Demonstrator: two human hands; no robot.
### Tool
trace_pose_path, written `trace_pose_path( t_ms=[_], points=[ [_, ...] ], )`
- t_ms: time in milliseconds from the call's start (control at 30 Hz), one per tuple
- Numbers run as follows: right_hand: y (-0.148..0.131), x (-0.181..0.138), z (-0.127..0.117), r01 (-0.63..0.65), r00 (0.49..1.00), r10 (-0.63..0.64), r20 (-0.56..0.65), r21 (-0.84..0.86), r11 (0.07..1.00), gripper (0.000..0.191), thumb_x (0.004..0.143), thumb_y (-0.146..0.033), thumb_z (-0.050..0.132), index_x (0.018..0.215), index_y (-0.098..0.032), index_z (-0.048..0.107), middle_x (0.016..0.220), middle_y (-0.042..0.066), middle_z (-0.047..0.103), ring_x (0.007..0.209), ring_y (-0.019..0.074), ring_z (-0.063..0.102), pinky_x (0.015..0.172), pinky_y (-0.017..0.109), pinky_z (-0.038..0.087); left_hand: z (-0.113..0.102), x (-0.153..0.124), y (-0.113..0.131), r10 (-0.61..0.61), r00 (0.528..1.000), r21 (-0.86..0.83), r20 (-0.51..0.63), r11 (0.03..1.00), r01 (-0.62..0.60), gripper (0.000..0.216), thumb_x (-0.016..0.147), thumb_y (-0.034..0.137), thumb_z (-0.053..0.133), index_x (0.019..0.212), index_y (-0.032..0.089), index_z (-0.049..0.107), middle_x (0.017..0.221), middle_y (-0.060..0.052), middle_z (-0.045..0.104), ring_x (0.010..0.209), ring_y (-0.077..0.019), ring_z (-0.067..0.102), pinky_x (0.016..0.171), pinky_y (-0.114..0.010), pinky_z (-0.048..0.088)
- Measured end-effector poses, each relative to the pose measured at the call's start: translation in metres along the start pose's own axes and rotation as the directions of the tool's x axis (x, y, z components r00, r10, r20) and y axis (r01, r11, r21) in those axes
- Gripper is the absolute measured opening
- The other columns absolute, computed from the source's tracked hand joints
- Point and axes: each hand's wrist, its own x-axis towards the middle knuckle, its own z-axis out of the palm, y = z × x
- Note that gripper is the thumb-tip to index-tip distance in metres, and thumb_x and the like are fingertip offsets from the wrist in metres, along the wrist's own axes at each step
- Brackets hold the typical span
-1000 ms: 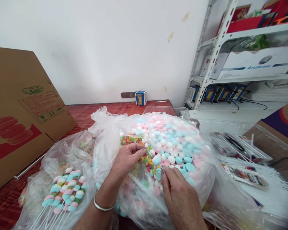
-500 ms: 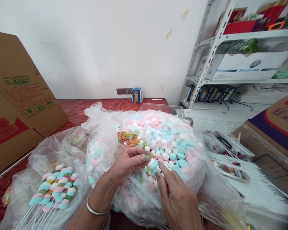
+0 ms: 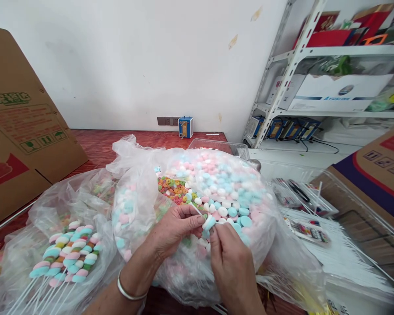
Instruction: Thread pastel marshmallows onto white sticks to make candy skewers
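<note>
My left hand, a bangle on its wrist, pinches a thin white stick between thumb and forefinger. A pale blue and white marshmallow sits against those fingertips, and the thumb and forefinger of my right hand are closed on its other side. Both hands are over a large clear plastic bag full of pink, white and blue marshmallows. Beside these lie colourful ring-shaped cereal pieces. At the left, several finished-looking marshmallow skewers with white sticks rest on another plastic bag.
A cardboard box stands at the left, another box at the right. White sticks lie in a pile on the right beside a clear tray holding scissors. A small blue device sits by the wall; a metal shelf is behind.
My right fingers have closed round the marshmallow, where they were pointing at it before. A white stick now shows above my left thumb. The view has shifted slightly.
</note>
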Motion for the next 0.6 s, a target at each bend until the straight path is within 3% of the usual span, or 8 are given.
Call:
trace_pose_path(
  t_ms=[67,133,167,233,333,433,500,600],
  points=[
    [0.007,0.016,-0.005,-0.110,0.992,0.108,0.060,0.036,0.993,0.028,0.099,-0.024,0.040,0.074,-0.022,0.051,0.072,0.000,0.058,0.065,0.0143,0.055,0.060,0.024,0.038,-0.001,0.005,0.010,0.137,0.987,0.303,-0.079,0.947,-0.107,0.022,0.084,0.037,0.067,0.079,0.016,0.073,0.067,-0.003,0.067,0.063,-0.0152,0.060,0.065,-0.027,0.047],
    [0.015,0.032,-0.008,-0.205,0.973,0.212,0.090,-0.078,0.976,0.022,0.096,-0.025,0.047,0.075,-0.022,0.052,0.074,0.000,0.060,0.067,0.0156,0.057,0.061,0.025,0.037,-0.001,0.014,0.016,0.356,0.932,0.637,-0.072,0.735,-0.232,0.020,0.090,0.027,0.059,0.086,0.018,0.076,0.076,-0.005,0.070,0.074,-0.0179,0.063,0.072,-0.029,0.047],
    [0.018,0.039,-0.007,-0.222,0.964,0.238,0.114,-0.141,0.965,0.020,0.094,-0.025,0.049,0.075,-0.022,0.053,0.074,0.001,0.062,0.069,0.0164,0.057,0.061,0.026,0.036,0.000,0.020,0.016,0.437,0.900,0.757,-0.006,0.590,-0.281,0.021,0.091,0.021,0.056,0.087,0.019,0.077,0.080,-0.005,0.071,0.079,-0.0187,0.063,0.074,-0.030,0.046],
    [0.022,0.051,-0.002,-0.220,0.952,0.259,0.165,-0.223,0.950,0.019,0.093,-0.023,0.051,0.075,-0.021,0.056,0.076,0.003,0.065,0.070,0.0181,0.059,0.061,0.027,0.034,0.000,0.033,0.010,0.471,0.865,0.871,0.174,0.337,-0.358,0.025,0.090,0.013,0.053,0.085,0.020,0.077,0.083,-0.006,0.069,0.084,-0.0197,0.061,0.075,-0.030,0.044],
    [0.024,0.059,0.008,-0.224,0.941,0.278,0.194,-0.261,0.939,0.019,0.093,-0.027,0.054,0.075,-0.020,0.059,0.077,0.007,0.068,0.068,0.0202,0.062,0.058,0.029,0.029,0.000,0.049,-0.005,0.421,0.857,0.913,0.297,0.140,-0.384,0.024,0.089,0.010,0.055,0.080,0.020,0.075,0.078,-0.006,0.065,0.081,-0.0201,0.058,0.070,-0.030,0.041],
    [0.025,0.059,0.015,-0.233,0.933,0.294,0.206,-0.275,0.933,0.020,0.090,-0.027,0.057,0.072,-0.020,0.060,0.074,0.009,0.069,0.063,0.0201,0.061,0.055,0.029,0.024,-0.001,0.055,-0.014,0.402,0.864,0.936,0.304,0.043,-0.349,0.018,0.087,0.011,0.059,0.078,0.020,0.072,0.078,-0.005,0.063,0.080,-0.0204,0.056,0.068,-0.030,0.040],
    [0.028,0.058,0.015,-0.231,0.936,0.284,0.206,-0.251,0.940,0.018,0.088,-0.021,0.055,0.070,-0.020,0.059,0.071,0.007,0.068,0.060,0.0181,0.059,0.054,0.029,0.023,-0.002,0.054,-0.014,0.395,0.869,0.940,0.299,0.034,-0.339,0.018,0.087,0.011,0.058,0.076,0.019,0.071,0.079,-0.006,0.062,0.081,-0.0208,0.056,0.069,-0.030,0.041],
    [0.034,0.054,0.011,-0.227,0.952,0.255,0.171,-0.166,0.960,0.019,0.088,-0.020,0.052,0.070,-0.021,0.056,0.069,0.003,0.065,0.061,0.0162,0.057,0.056,0.027,0.027,-0.002,0.049,-0.007,0.448,0.859,0.914,0.249,0.185,-0.361,0.022,0.090,0.012,0.053,0.080,0.019,0.071,0.086,-0.007,0.064,0.086,-0.0206,0.059,0.075,-0.031,0.045]
  ],
)
